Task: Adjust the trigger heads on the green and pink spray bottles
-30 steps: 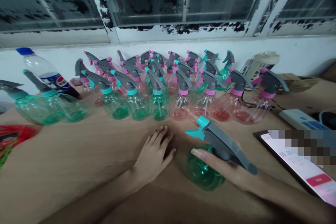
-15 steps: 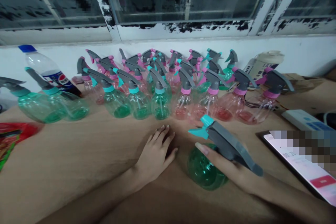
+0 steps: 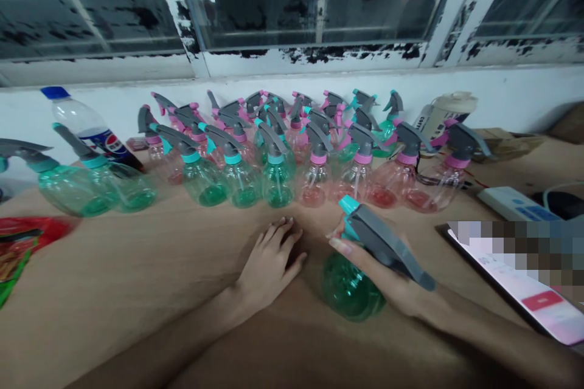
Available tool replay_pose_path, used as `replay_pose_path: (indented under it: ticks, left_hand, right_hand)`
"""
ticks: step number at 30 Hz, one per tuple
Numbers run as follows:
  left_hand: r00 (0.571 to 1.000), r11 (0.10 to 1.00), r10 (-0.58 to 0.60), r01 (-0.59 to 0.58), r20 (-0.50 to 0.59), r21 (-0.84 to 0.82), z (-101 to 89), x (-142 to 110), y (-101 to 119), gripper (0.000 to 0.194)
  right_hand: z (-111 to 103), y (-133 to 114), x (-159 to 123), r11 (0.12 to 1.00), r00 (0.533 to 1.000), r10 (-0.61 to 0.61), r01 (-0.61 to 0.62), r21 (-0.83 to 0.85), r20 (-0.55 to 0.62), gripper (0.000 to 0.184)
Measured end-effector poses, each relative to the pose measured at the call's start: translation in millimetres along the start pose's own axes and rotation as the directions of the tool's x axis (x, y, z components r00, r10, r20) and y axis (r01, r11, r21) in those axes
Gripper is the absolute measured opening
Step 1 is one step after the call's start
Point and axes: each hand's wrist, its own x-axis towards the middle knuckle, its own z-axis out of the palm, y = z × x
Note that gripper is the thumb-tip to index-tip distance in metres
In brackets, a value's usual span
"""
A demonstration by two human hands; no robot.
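My right hand (image 3: 387,276) is wrapped round a green spray bottle (image 3: 350,289) with a grey and teal trigger head (image 3: 381,242), standing on the brown table (image 3: 137,279) in front of me. My left hand (image 3: 269,264) lies flat on the table just left of that bottle, fingers stretched out, holding nothing. Behind both hands stand several green spray bottles (image 3: 241,179) and pink spray bottles (image 3: 360,173) in rows against the white wall.
Two more green spray bottles (image 3: 77,185) and a clear soda bottle (image 3: 89,130) with a blue cap stand at the left. A red packet (image 3: 20,243) lies at the left edge. A phone (image 3: 515,285), a white power strip (image 3: 513,203) and a cream jug (image 3: 444,112) are at the right.
My right hand has turned the green bottle a little, so its trigger head swung left and the teal nozzle now sits nearer my fingers. My left hand has stayed put.
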Motion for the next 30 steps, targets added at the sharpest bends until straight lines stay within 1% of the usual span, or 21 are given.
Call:
replay_pose_path:
  ticks: [2,5,8,10,12,14,16,18,20,22,24,26,28,30]
  left_hand:
    - [1.000,0.996,-0.001,0.001,-0.008,-0.089,-4.1,-2,4,0.035]
    - [0.998,0.971,0.048,-0.056,-0.041,-0.231,-15.6,-10,13,0.033]
    - [0.988,0.949,0.102,-0.132,-0.115,-0.287,-27.7,-24,23,0.037]
    - [0.982,0.953,0.096,-0.138,-0.160,-0.271,-32.6,-36,27,0.046]
    - [0.980,0.969,0.051,-0.095,-0.190,-0.230,-34.8,-48,30,0.057]
    - [0.975,0.984,-0.007,-0.032,-0.221,-0.173,-36.3,-58,30,0.063]
    - [0.964,0.994,-0.052,0.024,-0.262,-0.109,-39.8,-68,29,0.058]
    - [0.947,0.996,-0.080,0.067,-0.312,-0.055,-46.8,-77,25,0.051]
    - [0.941,0.995,-0.101,0.095,-0.324,-0.035,-56.1,-88,17,0.045]
    - [0.948,0.991,-0.137,0.127,-0.288,-0.051,-65.2,-100,2,0.045]
    - [0.940,0.975,-0.221,0.207,-0.261,-0.077,-72.4,-111,-19,0.049]
    - [0.885,0.929,-0.369,0.354,-0.284,-0.107,-78.3,-119,-46,0.048]
    - [0.840,0.897,-0.441,0.412,-0.315,-0.158,-84.9,-121,-72,0.046]
    - [0.780,0.846,-0.533,0.482,-0.328,-0.230,-93.5,-119,-94,0.050]
  right_hand:
    - [1,-2,0,0.998,0.999,-0.044,0.044,0.040,0.003,0.013]
    - [5,0,-1,0.989,0.995,-0.103,0.103,0.107,-0.008,0.028]
    - [14,4,-1,0.977,0.996,-0.092,0.086,0.197,0.021,0.037]
    - [24,3,0,0.969,0.997,-0.076,0.066,0.238,0.034,0.037]
    - [36,-2,2,0.963,0.997,-0.067,0.054,0.264,0.042,0.037]
    - [51,-10,5,0.949,0.994,-0.081,0.055,0.311,0.073,0.037]
    - [66,-18,10,0.927,0.987,-0.110,0.059,0.372,0.117,0.039]
    - [80,-24,16,0.919,0.975,-0.147,0.071,0.389,0.169,0.047]
    - [89,-27,23,0.932,0.949,-0.207,0.117,0.344,0.237,0.064]
    - [93,-28,28,0.952,0.906,-0.253,0.171,0.253,0.339,0.083]
    - [92,-26,31,0.974,0.874,-0.221,0.175,0.145,0.433,0.095]
    - [87,-23,31,0.989,0.866,-0.143,0.135,0.052,0.479,0.095]
    - [81,-16,28,0.994,0.870,-0.094,0.107,-0.001,0.485,0.087]
    - [74,-7,23,0.995,0.874,-0.056,0.088,-0.044,0.483,0.075]
